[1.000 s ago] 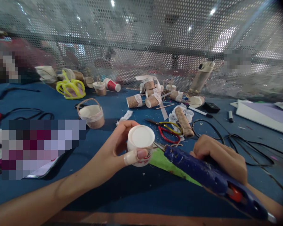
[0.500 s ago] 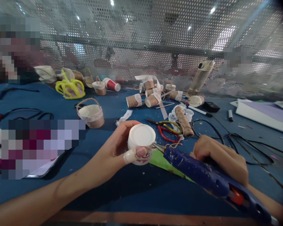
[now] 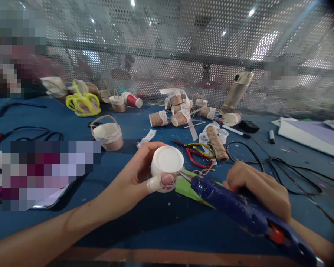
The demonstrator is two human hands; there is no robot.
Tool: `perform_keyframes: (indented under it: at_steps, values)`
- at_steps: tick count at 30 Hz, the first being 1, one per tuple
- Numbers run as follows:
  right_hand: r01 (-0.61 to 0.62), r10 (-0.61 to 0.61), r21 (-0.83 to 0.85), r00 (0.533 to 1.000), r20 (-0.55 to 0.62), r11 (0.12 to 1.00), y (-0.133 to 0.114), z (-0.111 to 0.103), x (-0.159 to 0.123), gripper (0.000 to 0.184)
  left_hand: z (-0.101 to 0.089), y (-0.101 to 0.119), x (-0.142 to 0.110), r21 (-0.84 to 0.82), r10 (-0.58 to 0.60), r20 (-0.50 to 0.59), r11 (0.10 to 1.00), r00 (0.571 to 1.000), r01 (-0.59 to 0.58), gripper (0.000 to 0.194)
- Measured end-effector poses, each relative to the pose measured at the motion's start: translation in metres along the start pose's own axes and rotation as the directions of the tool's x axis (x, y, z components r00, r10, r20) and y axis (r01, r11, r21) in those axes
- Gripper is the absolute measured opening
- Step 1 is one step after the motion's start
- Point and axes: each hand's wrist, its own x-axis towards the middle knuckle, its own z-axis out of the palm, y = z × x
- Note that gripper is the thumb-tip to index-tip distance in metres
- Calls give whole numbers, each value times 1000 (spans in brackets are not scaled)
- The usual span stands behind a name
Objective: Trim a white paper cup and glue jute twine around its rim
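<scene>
A white paper cup (image 3: 167, 159), base facing up, is gripped by my left hand (image 3: 144, 170), whose thumb has a bandage-like wrap and lies across red print on the cup's side. In my right hand (image 3: 261, 189) is a blue hot glue gun (image 3: 233, 207) with a red switch. Its metal nozzle is at the cup's right side, near the base edge; whether they touch I cannot tell. A green paper piece (image 3: 190, 187) lies beneath the nozzle. Just beyond are red-and-yellow-handled scissors (image 3: 200, 155) and a roll of twine (image 3: 217, 144) on white lace.
A twine-wrapped cup basket (image 3: 110, 137) stands left of my hand. Several wrapped cups (image 3: 180, 118) are grouped at the back, near a red cup (image 3: 132, 99) and a tall bottle (image 3: 236, 92). Black cable (image 3: 295, 168) loops at right. A perforated metal screen (image 3: 167, 52) bounds the table.
The glue gun's nozzle has shifted slightly down and left along the cup's side. The cup has tilted a little and moved slightly right in my left hand.
</scene>
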Motion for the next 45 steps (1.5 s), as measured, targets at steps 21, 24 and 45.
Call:
perform_keyframes:
  at_steps: [21,24,45]
  values:
    - [-33,35,39,999,-40,999,0,0,0,24,0,3,2,-102,55,22,993,998,-53,40]
    - [-27,28,27,999,-45,999,-1,1,-1,24,0,3,2,-104,40,28,994,999,-37,40]
    - [-91,95,50,992,-83,995,-4,1,-1,28,-1,1,0,-83,73,4,994,997,-72,38]
